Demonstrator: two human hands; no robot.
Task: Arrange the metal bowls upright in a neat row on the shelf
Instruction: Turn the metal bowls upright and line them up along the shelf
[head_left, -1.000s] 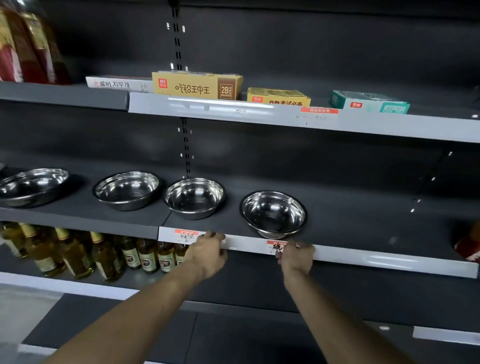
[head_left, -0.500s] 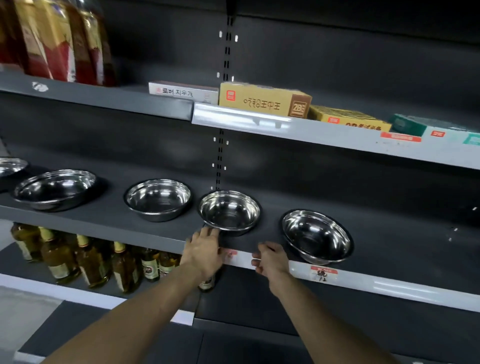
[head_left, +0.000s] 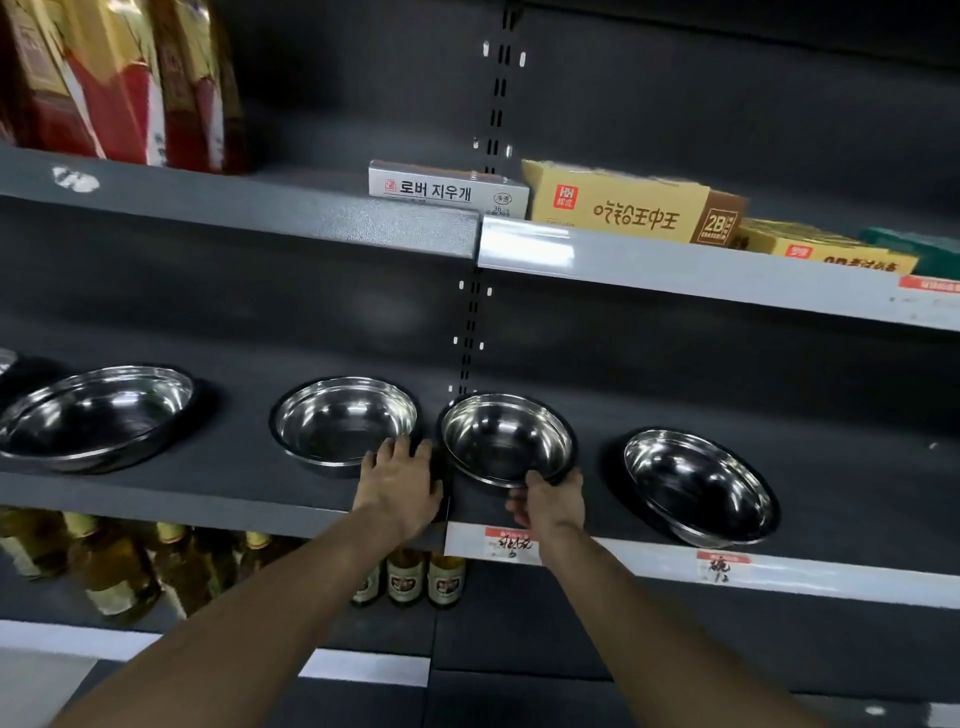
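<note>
Four shiny round metal bowls stand upright in a row on the dark grey middle shelf (head_left: 208, 483): a wide shallow bowl (head_left: 96, 415) far left, a second bowl (head_left: 345, 423), a third bowl (head_left: 506, 439) just right of the upright seam, and a fourth bowl (head_left: 698, 486) at right, near the front lip and sitting slightly tilted toward the viewer. Left hand (head_left: 400, 486) lies between second and third bowls, fingers loosely extended, tips touching the near rim of the second bowl; no grip on it. Right hand (head_left: 548, 501) is at the near edge of the third bowl, fingers (head_left: 569, 478) curled under its rim, thumb side hidden, so it appears to hold the bowl lightly. Judgement: step in hand is nudging the third bowl into line. Risks: second and third bowls are almost touching, so a sideways push could knock them together and skew the second. A one-sided hold on a smooth, curved rim could let the bowl tip or slip. The fourth bowl looks closest to the shelf lip; a jolt to the shelf or a stray forearm could send it over the edge onto the glass bottles (head_left: 405, 577) below. Spacing is uneven: wide gap at left, tight in the middle.
</note>
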